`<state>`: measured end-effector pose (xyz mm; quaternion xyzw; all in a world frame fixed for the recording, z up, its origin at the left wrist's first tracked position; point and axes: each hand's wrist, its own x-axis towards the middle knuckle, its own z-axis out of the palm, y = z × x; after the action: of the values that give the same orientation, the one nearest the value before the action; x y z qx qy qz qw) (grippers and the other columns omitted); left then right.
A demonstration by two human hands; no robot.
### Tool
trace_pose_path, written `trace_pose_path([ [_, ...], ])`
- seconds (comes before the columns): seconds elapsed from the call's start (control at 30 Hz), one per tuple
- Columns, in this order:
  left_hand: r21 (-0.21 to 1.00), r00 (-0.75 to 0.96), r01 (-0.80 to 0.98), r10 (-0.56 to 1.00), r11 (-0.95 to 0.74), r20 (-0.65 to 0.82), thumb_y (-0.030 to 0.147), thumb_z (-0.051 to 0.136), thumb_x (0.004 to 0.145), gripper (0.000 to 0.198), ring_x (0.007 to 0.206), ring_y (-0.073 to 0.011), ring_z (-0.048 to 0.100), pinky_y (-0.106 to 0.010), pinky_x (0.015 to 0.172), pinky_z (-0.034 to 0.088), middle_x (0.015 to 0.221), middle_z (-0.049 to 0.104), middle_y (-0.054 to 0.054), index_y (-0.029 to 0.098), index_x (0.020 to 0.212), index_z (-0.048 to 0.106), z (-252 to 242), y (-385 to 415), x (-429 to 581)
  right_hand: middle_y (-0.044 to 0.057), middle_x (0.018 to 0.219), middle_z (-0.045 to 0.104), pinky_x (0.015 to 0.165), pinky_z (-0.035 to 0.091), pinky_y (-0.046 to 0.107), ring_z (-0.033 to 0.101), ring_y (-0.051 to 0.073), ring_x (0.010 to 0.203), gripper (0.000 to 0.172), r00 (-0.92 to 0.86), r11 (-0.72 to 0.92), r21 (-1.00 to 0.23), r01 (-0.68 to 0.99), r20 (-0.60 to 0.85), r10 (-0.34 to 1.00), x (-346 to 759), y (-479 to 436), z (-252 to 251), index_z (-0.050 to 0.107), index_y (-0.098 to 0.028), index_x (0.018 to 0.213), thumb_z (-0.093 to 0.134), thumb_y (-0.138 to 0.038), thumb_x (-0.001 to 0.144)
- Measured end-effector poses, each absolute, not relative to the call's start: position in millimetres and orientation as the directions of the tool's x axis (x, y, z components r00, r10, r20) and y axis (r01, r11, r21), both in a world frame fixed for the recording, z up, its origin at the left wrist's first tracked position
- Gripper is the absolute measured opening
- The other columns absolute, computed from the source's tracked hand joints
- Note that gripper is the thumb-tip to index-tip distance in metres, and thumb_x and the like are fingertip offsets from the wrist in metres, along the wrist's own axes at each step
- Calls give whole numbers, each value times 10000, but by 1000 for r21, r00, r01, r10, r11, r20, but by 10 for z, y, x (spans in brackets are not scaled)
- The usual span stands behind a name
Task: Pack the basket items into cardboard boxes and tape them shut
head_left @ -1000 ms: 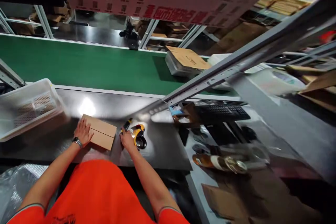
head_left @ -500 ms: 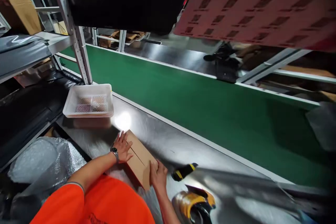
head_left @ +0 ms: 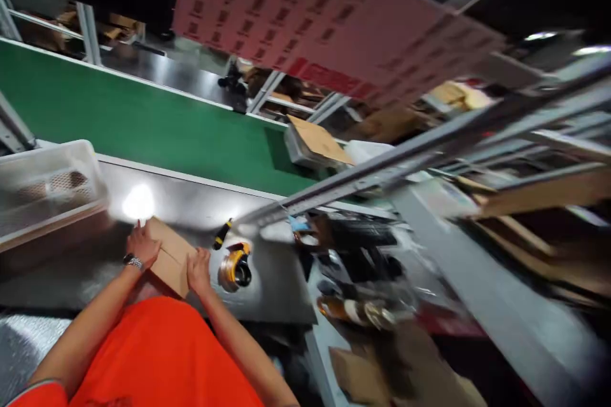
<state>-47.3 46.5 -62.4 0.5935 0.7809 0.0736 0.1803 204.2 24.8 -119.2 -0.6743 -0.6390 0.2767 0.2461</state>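
Beyond my hands, a green conveyor belt (head_left: 119,121) is stretching across the view, with a grey parcel (head_left: 298,152) sitting on it under a cardboard sheet (head_left: 319,143). I am working at a steel bench (head_left: 272,292), with my 2 hands on a flat cardboard box (head_left: 170,254) lying on it. My left hand (head_left: 142,245) is pressing down open, fingers spread, and my right hand (head_left: 198,270) is pushing at the box's near corner; I cannot tell whether it is closing on it. Just beside the box, a yellow tape dispenser (head_left: 235,269) and a black-and-yellow cutter (head_left: 222,234) are lying. A white plastic crate (head_left: 48,194) is sitting to my left and a keyboard (head_left: 358,235) to my right, while a metal rail (head_left: 405,162) and a printed pink sheet (head_left: 324,32) are cutting across the view above.
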Motion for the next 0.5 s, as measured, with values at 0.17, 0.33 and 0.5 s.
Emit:
trace_pose_path([
  [0.17,274,-215,928,964,251,-154,468,504,1238,711,1437,-472,775,-579,1183,624,1549,802,-307,84,1827,609,-621,528,-507,208,1649,774,1385,578,685,695,445,1599,605,89,-46,-691,721,27,996,2604,153,-1206,710,-265,1637,504,-657,1225],
  [0.33,237,-224,938,964,253,-143,469,507,1227,688,1455,-449,779,-543,1174,623,1612,791,-294,104,1798,626,-660,531,-511,300,1538,794,1334,589,686,750,512,1506,736,379,-365,-433,825,-56,924,3210,117,-1071,592,-134,1786,615,-437,1116],
  [0.5,222,-214,946,970,235,-117,473,522,1226,669,1451,-455,791,-554,1181,631,1603,801,-297,115,1778,645,-661,602,-527,237,1253,901,1117,683,518,876,454,1215,938,318,-357,-311,881,-171,933,3288,333,-824,501,-51,1880,714,-382,1029],
])
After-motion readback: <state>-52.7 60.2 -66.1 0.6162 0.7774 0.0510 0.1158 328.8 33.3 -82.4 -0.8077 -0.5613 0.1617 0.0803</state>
